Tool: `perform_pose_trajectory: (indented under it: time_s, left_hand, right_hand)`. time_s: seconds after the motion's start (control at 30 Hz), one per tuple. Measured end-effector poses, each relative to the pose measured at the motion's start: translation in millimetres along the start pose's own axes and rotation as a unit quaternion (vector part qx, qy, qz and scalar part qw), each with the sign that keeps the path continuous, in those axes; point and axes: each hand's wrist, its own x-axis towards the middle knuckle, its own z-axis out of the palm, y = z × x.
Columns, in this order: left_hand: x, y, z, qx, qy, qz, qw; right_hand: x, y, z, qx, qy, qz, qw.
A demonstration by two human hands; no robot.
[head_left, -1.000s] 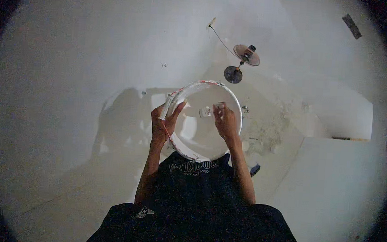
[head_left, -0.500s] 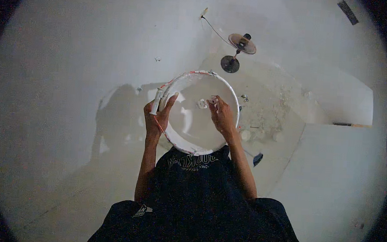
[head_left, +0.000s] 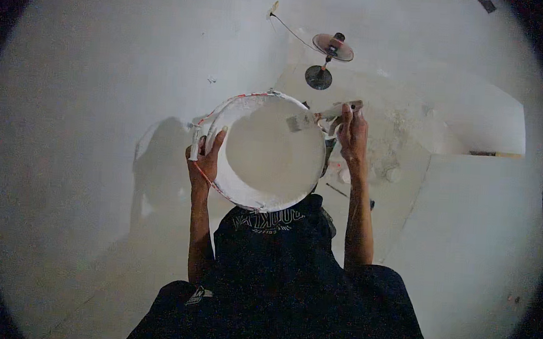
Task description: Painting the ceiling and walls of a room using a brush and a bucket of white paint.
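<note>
A round white bucket (head_left: 222,182) with a smeared rim is in front of my torso, with a pale, smooth mass inside. My left hand (head_left: 205,159) grips its left side, thumb over the rim and fingers around by the handle. On the right, my right hand (head_left: 353,134) is closed around the handle of a putty knife (head_left: 300,122). The knife's flat blade, coated with pale material, reaches over the bucket's far right rim. Whether it touches the rim, I cannot tell.
Beyond the bucket stands a dark round base (head_left: 318,78) with a disc-shaped head (head_left: 333,47) above it and a thin cord. A pale wall rises on the left. Small round pale things (head_left: 394,174) and a thin dark stick (head_left: 336,189) lie on the stained floor to the right.
My right hand has come up out of the bucket to its right side, bringing the putty knife into plain sight. My left hand and the bucket have shifted slightly left.
</note>
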Motion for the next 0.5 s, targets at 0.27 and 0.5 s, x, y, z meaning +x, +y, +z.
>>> perform_pose_trajectory:
  time_s: [0.27, 0.5]
  left_hand:
    - [-0.1, -0.6, 0.4, 0.018, 0.004, 0.004, 1.0]
    - [1.4, 3.6, -4.3, -0.032, -0.027, -0.014, 0.999]
  right_hand:
    - [25.1, -1.5, -9.2, -0.025, -0.025, 0.054, 0.998]
    - [30.6, -27.1, -25.5, -0.021, -0.013, 0.009, 1.0]
